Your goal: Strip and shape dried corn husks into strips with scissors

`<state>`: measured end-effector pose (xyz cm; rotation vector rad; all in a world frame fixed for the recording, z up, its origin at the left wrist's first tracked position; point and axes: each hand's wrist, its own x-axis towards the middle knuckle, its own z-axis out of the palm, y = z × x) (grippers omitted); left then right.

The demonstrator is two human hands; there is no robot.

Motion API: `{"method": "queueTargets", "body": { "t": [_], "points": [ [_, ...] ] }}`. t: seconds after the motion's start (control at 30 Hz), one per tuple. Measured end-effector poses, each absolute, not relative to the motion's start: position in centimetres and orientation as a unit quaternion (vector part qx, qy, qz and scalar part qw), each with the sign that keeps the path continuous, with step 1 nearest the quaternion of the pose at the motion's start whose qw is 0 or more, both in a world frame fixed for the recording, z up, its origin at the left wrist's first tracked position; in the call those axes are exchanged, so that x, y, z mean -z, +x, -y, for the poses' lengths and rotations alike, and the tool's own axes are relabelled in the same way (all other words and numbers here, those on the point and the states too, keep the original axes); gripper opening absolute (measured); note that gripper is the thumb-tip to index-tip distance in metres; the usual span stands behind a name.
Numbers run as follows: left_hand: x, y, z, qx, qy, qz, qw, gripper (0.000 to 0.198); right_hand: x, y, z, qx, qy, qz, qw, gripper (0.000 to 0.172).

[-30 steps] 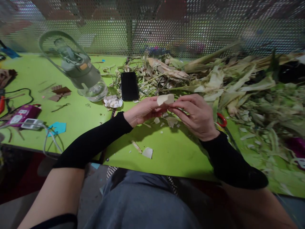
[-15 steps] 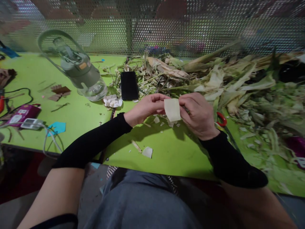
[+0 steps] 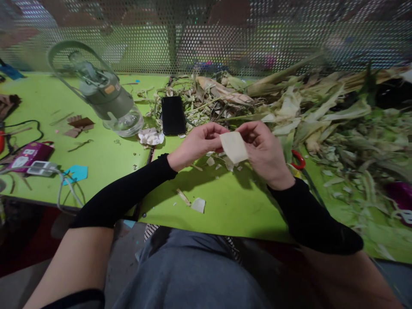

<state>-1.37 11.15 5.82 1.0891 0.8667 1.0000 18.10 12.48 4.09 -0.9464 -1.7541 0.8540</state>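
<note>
My left hand (image 3: pixel 198 143) and my right hand (image 3: pixel 265 152) meet above the green table (image 3: pixel 106 159), both pinching a pale, roughly square piece of corn husk (image 3: pixel 234 147). The husk piece hangs flat between my fingertips, its face turned toward me. Both hands have their fingers curled on its upper edge. Small pale husk scraps (image 3: pixel 198 204) lie on the table below and in front of my hands. Black sleeves cover both forearms.
A big heap of corn husks and stalks (image 3: pixel 322 116) fills the right side. Red-handled scissors (image 3: pixel 299 159) lie beside my right hand. A black phone (image 3: pixel 173 115), a tipped clear bottle with a grey lid (image 3: pixel 106 101), crumpled paper (image 3: pixel 151 137) and cables (image 3: pixel 45 169) sit at left.
The husk piece went from lying edge-on atop my fingertips to hanging flat and facing me. Both hands lifted slightly and my right-hand fingers spread a little.
</note>
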Motion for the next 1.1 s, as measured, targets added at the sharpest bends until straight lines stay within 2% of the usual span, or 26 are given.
{"method": "queueTargets", "body": {
  "t": [0.1, 0.23, 0.4, 0.6, 0.8, 0.97, 1.1],
  "points": [
    [-5.9, -1.5, -11.2, -0.415, 0.479, -0.388, 0.67, 0.022, -3.7, 18.0, -12.5, -0.366, -0.395, 0.698, 0.471, 0.039],
    [-6.2, -1.6, -11.1, -0.391, 0.455, -0.385, 0.701, 0.013, -3.4, 18.0, -12.6, -0.402, -0.403, 0.672, 0.473, 0.044],
    [-6.4, -1.6, -11.5, -0.364, 0.363, -0.407, 0.755, 0.012, -4.2, 17.8, -12.2, -0.335, -0.384, 0.704, 0.494, 0.032],
    [-6.4, -1.8, -12.0, -0.353, 0.309, -0.402, 0.786, 0.019, -5.1, 18.2, -11.8, -0.233, -0.364, 0.778, 0.456, 0.016],
    [-6.6, -1.8, -11.9, -0.313, 0.305, -0.397, 0.807, 0.026, -4.9, 18.8, -12.3, -0.205, -0.342, 0.797, 0.454, 0.011],
    [-6.6, -2.0, -12.0, -0.303, 0.306, -0.374, 0.822, 0.028, -5.1, 18.9, -12.4, -0.211, -0.332, 0.801, 0.451, 0.018],
    [-6.6, -2.1, -11.8, -0.292, 0.341, -0.355, 0.82, 0.022, -5.2, 18.9, -12.2, -0.212, -0.339, 0.801, 0.445, 0.026]
  ]
}}
